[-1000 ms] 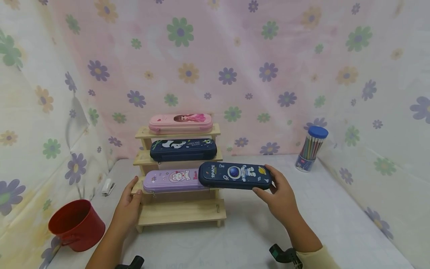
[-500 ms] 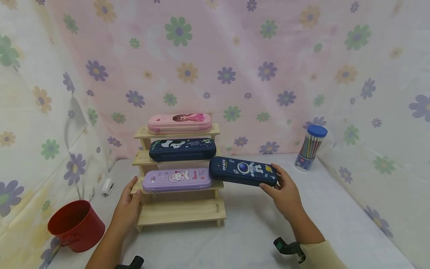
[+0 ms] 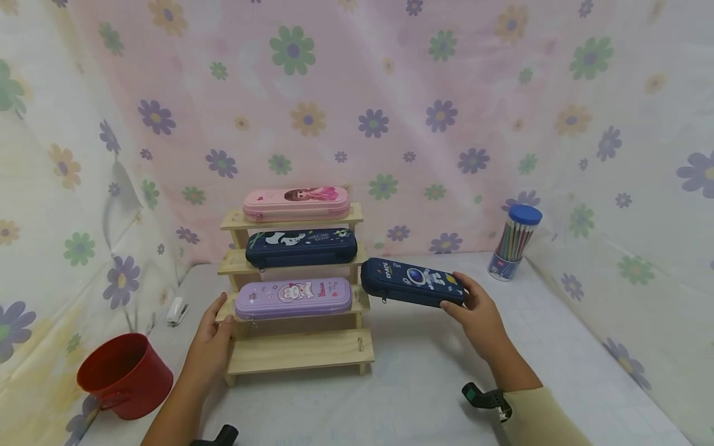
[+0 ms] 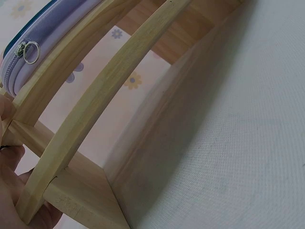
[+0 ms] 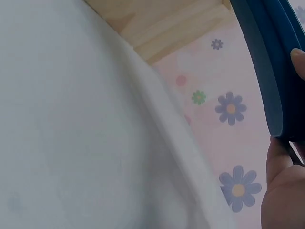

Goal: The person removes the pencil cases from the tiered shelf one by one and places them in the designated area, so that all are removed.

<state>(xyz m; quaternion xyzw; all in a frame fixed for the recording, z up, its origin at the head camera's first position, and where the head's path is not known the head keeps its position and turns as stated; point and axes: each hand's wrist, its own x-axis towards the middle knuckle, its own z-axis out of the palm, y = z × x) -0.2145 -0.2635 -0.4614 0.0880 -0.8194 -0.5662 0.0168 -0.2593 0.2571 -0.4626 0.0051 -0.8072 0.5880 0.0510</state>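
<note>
Your right hand [image 3: 476, 310] grips right end of navy-blue hard-shell space-print pencil case [image 3: 411, 283], held in air just right of stepped wooden rack [image 3: 301, 353]. Left hand [image 3: 214, 325] clasps rack's left post. Case looks stiff, light, slick; mid-body grip likely steadier.

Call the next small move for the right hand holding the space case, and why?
Probably lower the navy space case onto the table right of the wooden rack: the right hand holds it clear of the shelves, while the left hand steadies the rack.
</note>
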